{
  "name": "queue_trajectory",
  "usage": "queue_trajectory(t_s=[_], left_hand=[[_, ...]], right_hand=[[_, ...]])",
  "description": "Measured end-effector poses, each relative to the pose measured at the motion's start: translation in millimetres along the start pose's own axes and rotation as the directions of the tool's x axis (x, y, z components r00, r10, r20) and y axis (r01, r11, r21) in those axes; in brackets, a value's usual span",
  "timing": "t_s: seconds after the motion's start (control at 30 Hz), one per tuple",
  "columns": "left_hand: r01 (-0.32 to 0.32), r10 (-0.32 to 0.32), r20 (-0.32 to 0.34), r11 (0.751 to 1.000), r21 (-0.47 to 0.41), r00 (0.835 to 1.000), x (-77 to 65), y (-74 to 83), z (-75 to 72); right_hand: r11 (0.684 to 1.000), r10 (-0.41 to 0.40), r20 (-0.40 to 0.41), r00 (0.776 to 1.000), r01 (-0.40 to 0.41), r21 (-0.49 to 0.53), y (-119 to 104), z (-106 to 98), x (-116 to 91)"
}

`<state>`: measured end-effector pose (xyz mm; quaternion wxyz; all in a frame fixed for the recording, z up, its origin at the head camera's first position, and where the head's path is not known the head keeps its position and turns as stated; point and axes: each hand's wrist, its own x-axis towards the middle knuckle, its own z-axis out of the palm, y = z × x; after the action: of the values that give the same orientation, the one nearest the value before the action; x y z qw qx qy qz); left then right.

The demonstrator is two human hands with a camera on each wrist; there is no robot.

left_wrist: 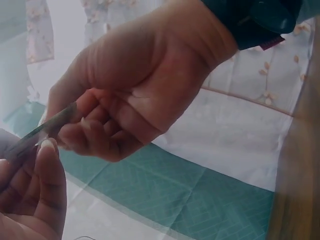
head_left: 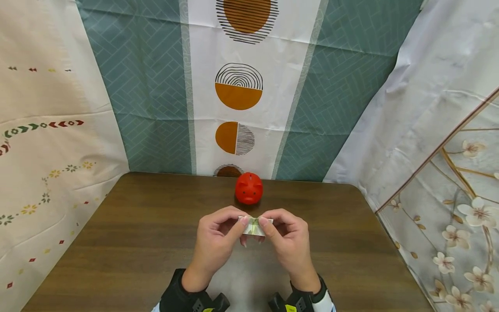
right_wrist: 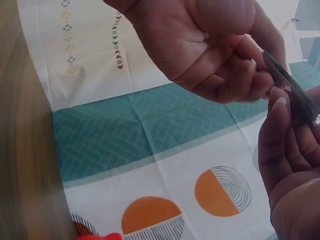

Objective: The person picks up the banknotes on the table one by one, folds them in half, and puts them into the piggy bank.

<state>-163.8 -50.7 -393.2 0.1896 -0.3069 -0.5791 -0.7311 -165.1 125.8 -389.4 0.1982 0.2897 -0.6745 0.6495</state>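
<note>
A small folded banknote (head_left: 254, 227), whitish with a yellow-green pattern, is held up level between both hands. My left hand (head_left: 216, 240) pinches its left end, thumb on the near face and fingers behind. At the opposite end, my right hand (head_left: 287, 238) pinches it in the same way. Seen nearly edge-on, the banknote (left_wrist: 47, 129) looks like a thin dark strip in the left wrist view. The right wrist view shows the banknote (right_wrist: 284, 75) from its edge too. Beyond the hands, a red piggy bank (head_left: 248, 189) stands facing me, apart from both.
The brown wooden table (head_left: 156, 225) spreads below the hands. Along its far edge hangs a teal and white cloth (head_left: 152, 108) with orange circles. A cream patterned cloth (head_left: 50, 143) is on the left, and a flowered cloth (head_left: 440, 190) hangs on the right.
</note>
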Motion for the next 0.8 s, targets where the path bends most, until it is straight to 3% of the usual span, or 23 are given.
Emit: queue_trajectory(t_s=[0.23,0.5,0.8], left_hand=[[0.027,-0.027,0.004,1.000,-0.001,1.000,-0.1,0.2,-2.2],[0.016,-0.017,-0.011,0.999,-0.040,1.000,1.4,0.0,-3.8],[0.077,-0.080,-0.105,0.997,-0.027,0.991,2.9,5.4,-6.9]], right_hand=[[0.999,0.032,-0.038,0.999,-0.032,0.005,-3.1,-1.4,-0.1],[0.998,0.039,-0.046,0.998,-0.038,0.042,-3.0,-3.5,0.2],[0.993,0.114,-0.063,0.992,-0.111,0.043,-2.7,-2.3,1.4]])
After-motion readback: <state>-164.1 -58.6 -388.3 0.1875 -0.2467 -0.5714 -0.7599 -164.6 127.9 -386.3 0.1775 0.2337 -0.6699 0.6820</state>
